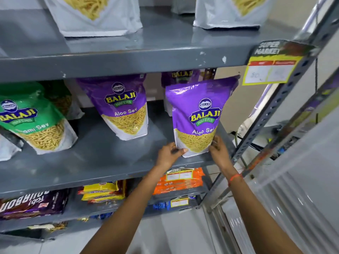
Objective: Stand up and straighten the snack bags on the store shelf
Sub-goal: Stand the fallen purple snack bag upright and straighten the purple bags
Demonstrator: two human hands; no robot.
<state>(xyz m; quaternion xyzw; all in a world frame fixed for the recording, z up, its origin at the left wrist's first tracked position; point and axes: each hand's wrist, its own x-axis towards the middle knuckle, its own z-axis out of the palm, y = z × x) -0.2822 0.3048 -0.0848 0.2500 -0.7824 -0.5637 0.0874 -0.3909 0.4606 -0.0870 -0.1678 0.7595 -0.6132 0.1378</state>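
A purple Aloo Sev bag [199, 114] stands upright at the right end of the grey middle shelf [102, 162]. My left hand [169, 154] grips its lower left corner, and my right hand [219, 150] holds its lower right corner. Behind it, another purple bag [180, 76] shows only its top. A second purple Aloo Sev bag [122, 107] stands upright at mid shelf, untouched. To the left, a green sev bag [36, 121] leans tilted, with another green bag [58, 96] partly hidden behind it.
The upper shelf [128, 59] carries white sev bags [93, 15]. A yellow price tag [273, 68] hangs on the slotted metal upright [275, 107] at right. Lower shelves hold yellow packets [102, 191], orange packets [179, 182] and a dark biscuit pack [33, 204].
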